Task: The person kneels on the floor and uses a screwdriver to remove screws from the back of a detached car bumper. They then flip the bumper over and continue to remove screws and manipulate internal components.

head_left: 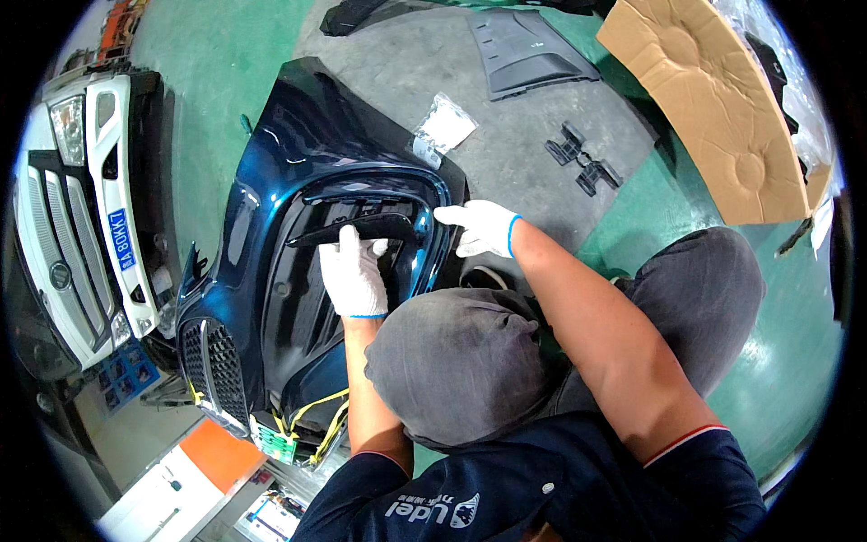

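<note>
A dark blue car bumper (257, 163) lies in front of me with a black recessed opening (298, 298) and a mesh grille (208, 361) at its lower left. My left hand (352, 275), in a white glove, is closed on a slim, curved black trim piece (321, 233) at the upper part of that opening. My right hand (477, 228), also gloved, is at the bumper's inner right rim, index finger stretched out and the fingers apart. Whether it touches the rim is hard to tell. Yellow strips (334, 415) hang at the bumper's lower end.
My bent knees (686, 307) flank my arms. A white car front (63, 235) stands at the left. Ahead on grey floor (388, 63) lie a dark panel (528, 54), black brackets (582, 158) and a plastic bag (447, 122). Cardboard (704, 108) stands upper right, a white-orange bench (217, 452) lower left.
</note>
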`<move>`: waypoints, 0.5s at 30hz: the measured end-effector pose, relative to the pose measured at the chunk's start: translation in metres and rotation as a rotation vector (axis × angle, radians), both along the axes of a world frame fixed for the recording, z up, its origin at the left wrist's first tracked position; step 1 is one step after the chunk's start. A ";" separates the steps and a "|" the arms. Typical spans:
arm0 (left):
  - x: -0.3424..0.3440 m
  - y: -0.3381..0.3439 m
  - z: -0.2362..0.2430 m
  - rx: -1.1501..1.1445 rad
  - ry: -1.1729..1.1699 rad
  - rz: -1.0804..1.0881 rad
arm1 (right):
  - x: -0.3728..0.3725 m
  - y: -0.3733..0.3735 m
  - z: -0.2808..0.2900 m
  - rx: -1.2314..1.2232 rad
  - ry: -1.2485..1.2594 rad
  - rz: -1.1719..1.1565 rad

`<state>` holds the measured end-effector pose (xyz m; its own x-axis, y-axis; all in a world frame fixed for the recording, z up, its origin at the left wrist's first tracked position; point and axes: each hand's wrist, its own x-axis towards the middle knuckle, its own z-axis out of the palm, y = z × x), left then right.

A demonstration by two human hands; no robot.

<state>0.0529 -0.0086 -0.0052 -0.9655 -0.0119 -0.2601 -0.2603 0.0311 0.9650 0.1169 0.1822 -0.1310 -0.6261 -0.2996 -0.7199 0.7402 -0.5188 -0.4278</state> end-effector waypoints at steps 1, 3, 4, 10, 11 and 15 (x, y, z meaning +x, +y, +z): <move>0.000 0.005 0.002 0.004 -0.005 0.011 | 0.001 0.000 -0.003 0.003 0.003 0.002; -0.001 0.006 0.000 -0.050 -0.011 0.017 | 0.000 -0.001 -0.005 0.005 0.010 0.007; -0.001 0.007 0.000 -0.078 -0.014 0.021 | 0.000 0.000 -0.004 -0.004 0.007 0.016; -0.004 0.017 -0.008 -0.123 -0.017 0.040 | -0.002 -0.002 -0.008 0.017 -0.002 0.026; -0.005 0.020 -0.009 -0.144 -0.033 0.040 | -0.002 -0.003 -0.010 0.025 0.009 0.028; -0.007 0.025 -0.011 -0.222 -0.062 0.040 | -0.002 -0.010 -0.025 0.061 0.029 0.008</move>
